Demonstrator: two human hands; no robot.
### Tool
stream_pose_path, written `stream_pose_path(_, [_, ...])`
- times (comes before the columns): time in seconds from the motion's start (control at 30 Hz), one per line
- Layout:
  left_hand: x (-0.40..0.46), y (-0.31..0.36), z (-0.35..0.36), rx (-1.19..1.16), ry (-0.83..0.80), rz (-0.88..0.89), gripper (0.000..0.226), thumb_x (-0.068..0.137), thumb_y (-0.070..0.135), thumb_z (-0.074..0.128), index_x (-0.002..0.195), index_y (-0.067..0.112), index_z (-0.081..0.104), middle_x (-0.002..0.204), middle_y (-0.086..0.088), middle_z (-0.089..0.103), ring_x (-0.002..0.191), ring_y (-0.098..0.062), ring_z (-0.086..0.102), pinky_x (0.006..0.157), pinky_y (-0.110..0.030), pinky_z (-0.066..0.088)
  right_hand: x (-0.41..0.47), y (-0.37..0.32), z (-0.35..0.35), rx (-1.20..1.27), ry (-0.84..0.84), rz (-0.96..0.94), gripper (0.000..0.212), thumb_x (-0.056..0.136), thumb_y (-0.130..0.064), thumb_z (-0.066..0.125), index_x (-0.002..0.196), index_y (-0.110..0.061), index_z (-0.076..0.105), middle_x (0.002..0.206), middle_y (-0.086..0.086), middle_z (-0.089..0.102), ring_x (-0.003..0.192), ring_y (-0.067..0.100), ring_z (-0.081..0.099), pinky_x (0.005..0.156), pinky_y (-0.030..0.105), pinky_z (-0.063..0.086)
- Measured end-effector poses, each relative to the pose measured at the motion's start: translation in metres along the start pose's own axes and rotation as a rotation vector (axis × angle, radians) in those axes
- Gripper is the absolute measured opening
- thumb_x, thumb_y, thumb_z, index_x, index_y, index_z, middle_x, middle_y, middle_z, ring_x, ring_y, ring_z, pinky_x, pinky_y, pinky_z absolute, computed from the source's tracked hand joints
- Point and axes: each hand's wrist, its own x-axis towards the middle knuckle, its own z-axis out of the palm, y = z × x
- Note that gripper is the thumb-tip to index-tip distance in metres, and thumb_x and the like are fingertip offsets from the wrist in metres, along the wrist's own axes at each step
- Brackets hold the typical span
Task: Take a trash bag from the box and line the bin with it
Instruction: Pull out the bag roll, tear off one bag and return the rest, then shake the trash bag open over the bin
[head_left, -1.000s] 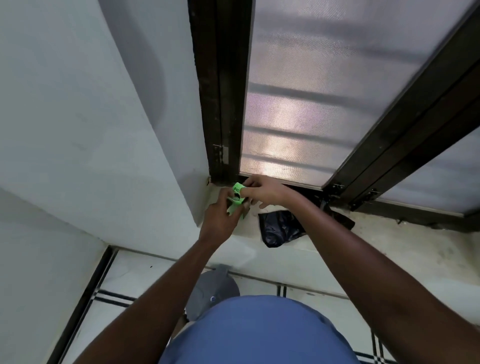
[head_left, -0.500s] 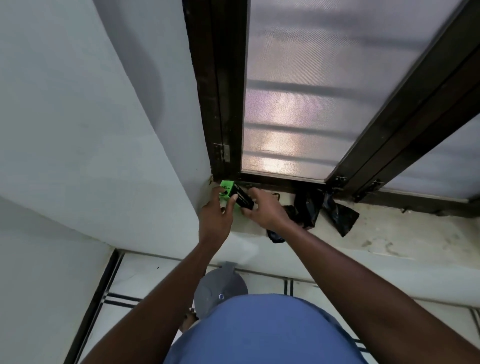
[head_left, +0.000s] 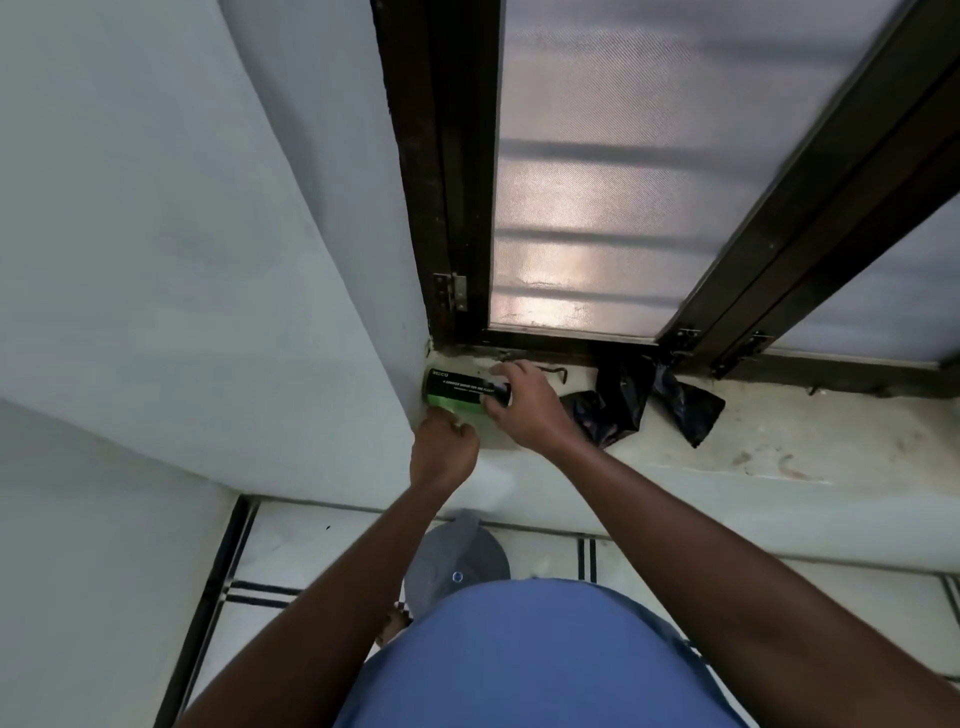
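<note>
Right hand (head_left: 524, 410) grip holds light, stiff box (head_left: 460, 391) on sill; left hand (head_left: 441, 447) fisted; thin, slippery bag (head_left: 618, 410) right: pinch edge.

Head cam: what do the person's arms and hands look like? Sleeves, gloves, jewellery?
Both forearms are bare right up to the frame edge, no sleeves showing. The left hand and right hand wear no gloves; no rings, watch or wristband are visible. The only clothing in view is a blue top at the bottom of the frame.
</note>
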Motion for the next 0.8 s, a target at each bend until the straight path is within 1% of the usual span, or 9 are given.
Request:
stream_pose_path(0.1, [0.000, -0.005, 0.003, -0.050, -0.132, 0.035, 0.013, 0.097, 0.027, 0.061, 0.105, 0.019, 0.066, 0.099, -0.002, 0.078, 0.090, -0.028, 0.074, 0.082, -0.041, 0.060, -0.025, 0.014, 0.004, 0.036, 0.166, 0.000, 0.028, 0.103, -0.029, 0.071, 0.128, -0.017, 0.070, 0.129, 0.001, 0.062, 0.129, 0.022, 0.055, 0.106, 0.045, 0.054])
stream_pose_path(0.17, [-0.001, -0.004, 0.009, -0.101, -0.221, 0.050, 0.002, 0.093, 0.025, 0.065, 0.094, 0.024, 0.065, 0.094, -0.001, 0.079, 0.083, -0.027, 0.079, 0.078, -0.044, 0.065, -0.043, 0.031, 0.001, 0.022, 0.235, 0.035, 0.028, 0.099, -0.028, 0.071, 0.124, -0.015, 0.070, 0.124, 0.001, 0.061, 0.123, 0.020, 0.054, 0.103, 0.048, 0.055])
stream_pose_path(0.23, [-0.006, 0.001, 0.017, -0.130, -0.273, 0.059, 0.001, 0.095, 0.019, 0.066, 0.095, 0.020, 0.066, 0.096, -0.004, 0.079, 0.079, -0.027, 0.080, 0.063, -0.032, 0.059, -0.060, 0.052, -0.004, -0.057, 0.249, 0.092, 0.045, 0.089, -0.041, 0.074, 0.127, -0.018, 0.069, 0.126, 0.001, 0.060, 0.122, 0.022, 0.052, 0.103, 0.049, 0.055])
stream_pose_path(0.37, [-0.016, 0.014, 0.036, -0.204, -0.324, 0.046, 0.008, 0.100, 0.012, 0.062, 0.101, 0.013, 0.070, 0.100, -0.008, 0.081, 0.077, -0.023, 0.076, 0.051, -0.015, 0.048, -0.087, 0.098, -0.008, -0.384, 0.092, 0.229, 0.092, 0.080, -0.072, 0.077, 0.158, -0.031, 0.049, 0.159, 0.009, 0.041, 0.148, 0.035, 0.038, 0.122, 0.053, 0.040])
stream_pose_path(0.5, [-0.022, 0.020, 0.051, -0.249, -0.339, 0.021, 0.010, 0.102, 0.013, 0.062, 0.105, 0.007, 0.069, 0.103, -0.012, 0.080, 0.077, -0.023, 0.073, 0.051, -0.016, 0.048, -0.095, 0.114, -0.012, -0.531, 0.056, 0.167, 0.034, 0.103, -0.030, 0.068, 0.136, -0.023, 0.071, 0.135, 0.007, 0.067, 0.123, 0.034, 0.062, 0.098, 0.047, 0.049])
stream_pose_path(0.6, [-0.024, 0.020, 0.054, -0.232, -0.290, 0.010, 0.010, 0.103, 0.020, 0.065, 0.110, 0.015, 0.070, 0.109, -0.007, 0.077, 0.096, -0.029, 0.076, 0.073, -0.033, 0.058, -0.095, 0.102, -0.022, -0.225, 0.008, 0.154, 0.025, 0.102, -0.018, 0.063, 0.122, -0.019, 0.077, 0.110, 0.007, 0.079, 0.099, 0.033, 0.073, 0.076, 0.038, 0.052])
stream_pose_path(0.67, [-0.029, 0.023, 0.051, -0.239, -0.244, 0.020, 0.025, 0.106, 0.026, 0.064, 0.128, 0.016, 0.069, 0.127, -0.005, 0.073, 0.118, -0.029, 0.070, 0.096, -0.041, 0.056, -0.093, 0.084, -0.033, 0.184, -0.111, 0.201, 0.020, 0.106, -0.016, 0.063, 0.121, -0.013, 0.076, 0.104, 0.009, 0.081, 0.093, 0.029, 0.076, 0.076, 0.038, 0.058])
stream_pose_path(0.73, [-0.041, 0.030, 0.036, -0.434, -0.281, 0.008, 0.035, 0.111, 0.039, 0.057, 0.138, 0.018, 0.067, 0.135, -0.003, 0.073, 0.127, -0.022, 0.069, 0.102, -0.036, 0.054, -0.094, 0.065, -0.045, 0.623, -0.229, 0.302, 0.016, 0.110, -0.019, 0.069, 0.120, -0.009, 0.075, 0.101, 0.010, 0.080, 0.090, 0.024, 0.077, 0.077, 0.040, 0.066])
stream_pose_path(0.8, [-0.055, 0.034, 0.015, -0.706, -0.449, -0.063, 0.045, 0.111, 0.057, 0.047, 0.135, 0.027, 0.071, 0.131, 0.002, 0.079, 0.123, -0.015, 0.073, 0.101, -0.032, 0.057, -0.097, 0.048, -0.058, 0.929, -0.318, 0.356, 0.028, 0.107, -0.027, 0.075, 0.123, -0.003, 0.074, 0.097, 0.014, 0.077, 0.083, 0.025, 0.074, 0.075, 0.036, 0.065])
